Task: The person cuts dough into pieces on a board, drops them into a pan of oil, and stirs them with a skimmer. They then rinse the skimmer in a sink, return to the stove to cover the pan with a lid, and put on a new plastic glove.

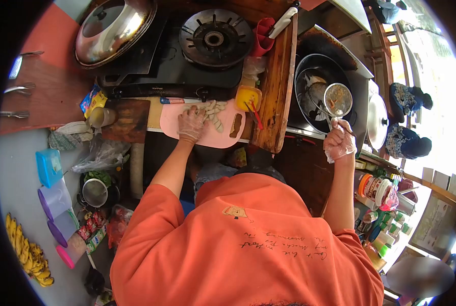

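My left hand [191, 125], in a thin clear glove, rests on a pink cutting board [228, 137] and touches a pile of pale dough pieces [211, 109]. My right hand [338, 142], also gloved, grips the handle of a round wire skimmer [337, 99]. The skimmer is held above a dark wok [309, 109] at the right. I wear an orange shirt [248, 239], which fills the lower middle of the view.
A gas burner [215, 38] and a steel lid [113, 30] sit behind the board. A yellow cup [248, 97] and a red holder [262, 35] stand by a wooden plank [276, 92]. Plastic tubs [54, 199] and bananas [29, 252] are at the left, jars [376, 188] at the right.
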A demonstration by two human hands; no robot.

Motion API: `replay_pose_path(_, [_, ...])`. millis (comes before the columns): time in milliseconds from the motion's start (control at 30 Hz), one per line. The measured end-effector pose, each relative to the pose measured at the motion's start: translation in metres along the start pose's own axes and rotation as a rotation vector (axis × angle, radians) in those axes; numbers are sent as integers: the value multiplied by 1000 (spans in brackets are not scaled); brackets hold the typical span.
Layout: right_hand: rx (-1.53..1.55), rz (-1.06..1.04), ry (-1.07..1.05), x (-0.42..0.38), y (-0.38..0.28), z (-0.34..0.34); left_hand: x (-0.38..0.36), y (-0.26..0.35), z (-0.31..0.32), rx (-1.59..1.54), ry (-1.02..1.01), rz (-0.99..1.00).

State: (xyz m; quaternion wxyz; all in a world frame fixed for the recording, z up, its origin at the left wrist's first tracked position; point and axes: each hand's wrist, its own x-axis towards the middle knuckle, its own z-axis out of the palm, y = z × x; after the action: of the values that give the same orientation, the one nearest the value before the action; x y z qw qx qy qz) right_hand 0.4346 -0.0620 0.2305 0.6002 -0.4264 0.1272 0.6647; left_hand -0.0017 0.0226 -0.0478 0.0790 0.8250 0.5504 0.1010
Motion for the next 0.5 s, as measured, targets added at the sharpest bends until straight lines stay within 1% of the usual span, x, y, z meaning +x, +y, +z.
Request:
replay_pose_path(67, [2, 0, 8, 0, 0, 0, 1, -2, 13, -7, 4, 10])
replay_pose_path(133, [3, 3, 3, 2, -2, -3, -1, -6, 21, 51, 161, 142])
replay_pose_path(167, [3, 0, -6, 2, -3, -3, -2, -9, 25, 54, 159, 140])
replay_pose_path(233, [3, 5, -29, 1, -2, -1, 5, -4, 12, 92, -30, 106])
replay_pose_path(267, [-2, -5, -21, 0, -2, -1, 6, -9, 17, 92, -30, 111])
replay_pose_path(333, [1, -24, -10, -3, -2, 0, 7, -27, 31, 55, 220, 238])
replay_pose_path(467, [25, -34, -33, -4, -6, -7, 15, -33, 25, 64, 238, 285])
replay_pose_path(500, [35, -28, -54, -3, -7, -9, 20, -25, 10, 65, 259, 279])
